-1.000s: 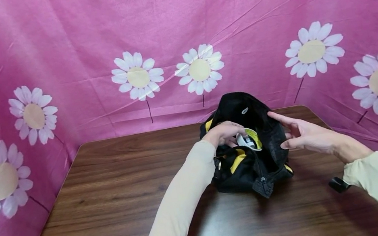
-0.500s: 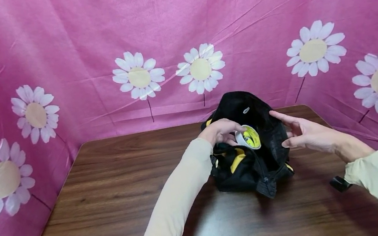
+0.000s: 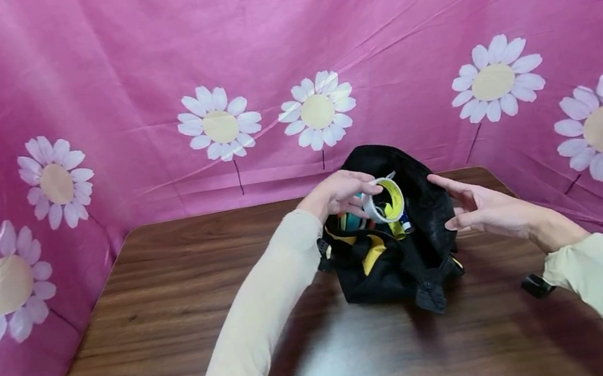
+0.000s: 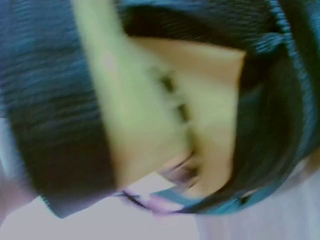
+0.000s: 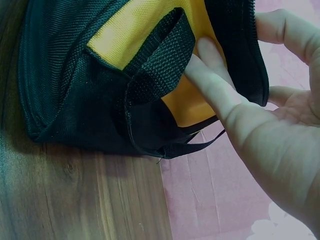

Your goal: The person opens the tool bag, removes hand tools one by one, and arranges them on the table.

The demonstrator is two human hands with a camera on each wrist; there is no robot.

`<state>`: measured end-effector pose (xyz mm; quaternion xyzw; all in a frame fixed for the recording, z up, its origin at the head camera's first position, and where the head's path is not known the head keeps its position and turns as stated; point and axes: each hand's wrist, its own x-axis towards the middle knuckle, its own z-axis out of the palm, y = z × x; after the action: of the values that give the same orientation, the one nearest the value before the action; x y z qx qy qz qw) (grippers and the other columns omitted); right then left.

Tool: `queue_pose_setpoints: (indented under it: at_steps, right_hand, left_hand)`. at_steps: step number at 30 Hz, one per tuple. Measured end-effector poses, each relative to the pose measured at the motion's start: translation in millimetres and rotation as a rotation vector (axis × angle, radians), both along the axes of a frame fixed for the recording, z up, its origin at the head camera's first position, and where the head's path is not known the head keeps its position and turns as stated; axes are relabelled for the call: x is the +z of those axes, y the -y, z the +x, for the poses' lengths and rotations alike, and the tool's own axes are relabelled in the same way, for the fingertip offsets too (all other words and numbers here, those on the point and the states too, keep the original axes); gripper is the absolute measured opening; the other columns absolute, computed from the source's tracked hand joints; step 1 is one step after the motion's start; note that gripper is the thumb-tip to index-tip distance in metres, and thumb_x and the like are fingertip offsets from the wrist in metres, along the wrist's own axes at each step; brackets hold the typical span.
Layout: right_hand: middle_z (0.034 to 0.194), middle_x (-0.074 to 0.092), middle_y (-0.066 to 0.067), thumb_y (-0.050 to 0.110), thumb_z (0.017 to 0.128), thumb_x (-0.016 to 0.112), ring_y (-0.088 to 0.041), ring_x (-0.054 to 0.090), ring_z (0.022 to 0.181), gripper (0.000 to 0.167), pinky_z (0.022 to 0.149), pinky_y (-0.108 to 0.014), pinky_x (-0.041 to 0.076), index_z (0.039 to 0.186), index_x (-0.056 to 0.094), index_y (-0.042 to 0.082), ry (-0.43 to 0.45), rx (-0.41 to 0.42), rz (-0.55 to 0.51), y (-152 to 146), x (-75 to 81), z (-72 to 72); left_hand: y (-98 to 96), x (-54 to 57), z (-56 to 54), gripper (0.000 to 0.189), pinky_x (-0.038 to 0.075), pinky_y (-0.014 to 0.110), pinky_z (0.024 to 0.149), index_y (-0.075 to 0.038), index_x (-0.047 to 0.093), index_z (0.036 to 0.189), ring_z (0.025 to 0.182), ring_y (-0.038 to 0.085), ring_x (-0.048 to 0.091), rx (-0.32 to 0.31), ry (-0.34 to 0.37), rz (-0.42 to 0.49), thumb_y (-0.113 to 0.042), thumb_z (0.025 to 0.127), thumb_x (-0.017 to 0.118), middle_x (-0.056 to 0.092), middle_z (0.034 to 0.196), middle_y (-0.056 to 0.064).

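A black and yellow zippered bag (image 3: 385,276) stands on the table with its mouth spread. My left hand (image 3: 340,195) pinches a tape roll (image 3: 370,209), white outside and yellow inside, at the bag's mouth. My right hand (image 3: 489,212) grips the bag's right rim. In the right wrist view, two fingers of that hand (image 5: 270,135) press the yellow side panel beside a webbing strap (image 5: 162,67). Inside the bag show a yellow item (image 3: 397,230), a small blue-and-white item and teal items (image 3: 352,222), their kinds unclear. The left wrist view is blurred; the bag (image 4: 55,115) fills most of it.
The brown wood-grain table (image 3: 177,297) spreads to the left and in front of the bag. Behind it hangs a pink cloth (image 3: 254,26) printed with daisies. A black strap end (image 3: 537,286) hangs at the right wrist.
My left hand has raised the tape roll up and left from inside the bag, exposing the yellow and teal items below. My right hand keeps its hold on the rim.
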<state>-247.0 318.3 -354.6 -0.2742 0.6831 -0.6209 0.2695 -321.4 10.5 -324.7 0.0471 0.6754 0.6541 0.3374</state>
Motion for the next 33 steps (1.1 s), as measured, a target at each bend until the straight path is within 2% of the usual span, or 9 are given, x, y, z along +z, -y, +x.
queue_pose_setpoints:
  at_steps: [4,8,11,14,19,25,27,31,33]
  right_hand:
    - [0.157,-0.003,-0.021,-0.012,0.097,0.054,-0.014,0.067,0.098,0.094,0.090,-0.033,0.058,0.163,-0.005,0.018,-0.002,-0.010,0.017,2,-2.3,-1.5]
    - [0.156,-0.006,-0.023,-0.010,0.098,0.053,-0.016,0.067,0.099,0.092,0.088,-0.031,0.058,0.164,-0.003,0.020,0.006,-0.040,0.025,1,-1.7,-2.1]
    - [0.157,-0.011,-0.024,-0.008,0.099,0.053,-0.017,0.067,0.100,0.089,0.088,-0.032,0.058,0.164,-0.001,0.021,0.011,-0.063,0.032,1,-0.1,-2.7]
    - [0.160,-0.017,-0.026,-0.009,0.099,0.053,-0.015,0.067,0.102,0.089,0.091,-0.032,0.057,0.164,-0.002,0.020,0.020,-0.069,0.020,1,1.8,-3.8]
    - [0.160,-0.026,-0.026,-0.011,0.098,0.053,-0.010,0.064,0.113,0.091,0.095,-0.034,0.056,0.163,-0.005,0.015,0.047,-0.064,-0.023,-3,4.9,-8.0]
    - [0.162,-0.027,-0.021,-0.008,0.099,0.056,-0.004,0.050,0.128,0.091,0.097,-0.037,0.054,0.164,-0.002,0.016,0.027,-0.071,0.033,-6,4.0,-10.0]
    - [0.163,-0.024,-0.020,-0.005,0.099,0.058,-0.004,0.038,0.137,0.090,0.098,-0.039,0.054,0.164,0.000,0.018,0.022,-0.079,0.072,-6,2.8,-8.6]
    - [0.164,-0.023,-0.020,-0.005,0.099,0.059,-0.026,0.012,0.149,0.091,0.098,-0.043,0.053,0.164,0.001,0.019,0.034,-0.087,0.103,-7,1.3,-5.6]
    - [0.163,-0.025,-0.019,-0.006,0.098,0.058,-0.035,0.000,0.149,0.091,0.098,-0.044,0.053,0.164,0.001,0.020,0.047,-0.089,0.095,-7,1.7,-6.4]
  left_hand:
    - [16.2,22.9,5.7,0.058,0.057,0.050,0.091,-0.004,0.046,0.150,0.120,0.034,0.063,0.021,-0.054,0.002,-0.008,0.097,0.069,0.059,0.138,0.014]
    - [32.4,44.4,12.7,0.066,0.058,0.049,0.090,-0.008,0.035,0.157,0.118,0.038,0.063,0.030,-0.075,0.002,-0.013,0.100,0.067,0.056,0.140,0.015]
    - [48.8,56.1,18.2,0.063,0.058,0.049,0.089,-0.011,0.035,0.158,0.115,0.040,0.064,0.036,-0.105,-0.004,-0.015,0.102,0.064,0.053,0.145,0.015]
    - [72.3,62.3,22.2,0.057,0.058,0.050,0.089,-0.012,0.040,0.155,0.108,0.039,0.068,0.052,-0.145,-0.005,-0.016,0.103,0.063,0.057,0.141,0.013]
    - [127.3,55.6,22.4,0.053,0.058,0.051,0.087,-0.011,0.042,0.153,0.091,0.032,0.071,0.131,-0.148,0.010,-0.016,0.104,0.061,0.060,0.118,0.013]
    - [200.3,34.9,25.4,0.054,0.059,0.047,0.086,-0.004,0.034,0.155,0.092,0.024,0.069,0.297,-0.131,0.087,-0.013,0.106,0.056,0.056,0.130,0.013]
    - [223.8,29.1,30.2,0.054,0.059,0.045,0.087,-0.001,0.031,0.155,0.093,0.022,0.070,0.328,-0.142,0.099,-0.013,0.107,0.053,0.057,0.128,0.011]
    - [266.0,16.7,44.3,0.049,0.057,0.046,0.093,0.003,0.029,0.152,0.097,0.020,0.071,0.344,-0.138,0.130,-0.008,0.108,0.047,0.062,0.117,0.005]
    - [286.7,10.2,52.7,0.042,0.055,0.047,0.096,0.003,0.030,0.148,0.099,0.021,0.070,0.346,-0.128,0.169,-0.005,0.109,0.044,0.064,0.113,0.004]
